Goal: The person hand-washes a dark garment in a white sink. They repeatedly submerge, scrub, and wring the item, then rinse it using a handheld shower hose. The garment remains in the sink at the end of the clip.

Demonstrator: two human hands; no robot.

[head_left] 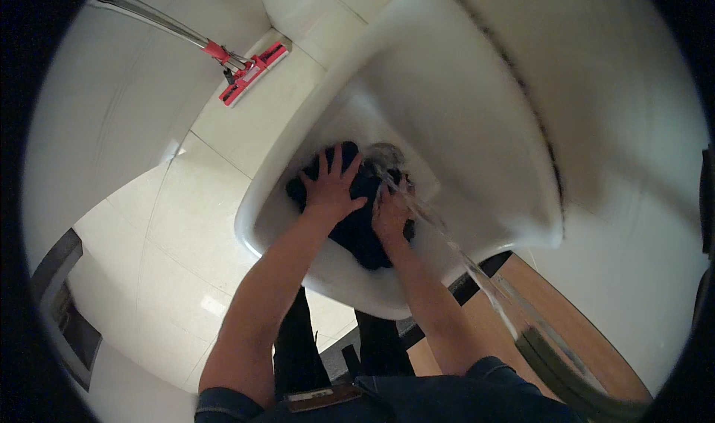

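A soaked dark cloth (361, 229) lies bunched in the bottom of a white ceramic basin (477, 118). Pressed flat on its left part is my left hand (331, 188), fingers spread wide. My right hand (391, 211) grips the cloth's right side, its fingers curled and partly blurred by running water. The water stream (462, 252) shoots up from the lower right and lands by the right fingertips. It comes out of a thick green hose (558, 371). Just beyond my hands a round drain (385, 153) shows in the basin floor.
A mop (249, 73) with a red head and metal pole leans at the upper left. Pale tiles (171, 237) cover the floor. At the lower right stands a wood-coloured panel (544, 304) beside the basin. A dark-framed object (67, 311) is at the left edge.
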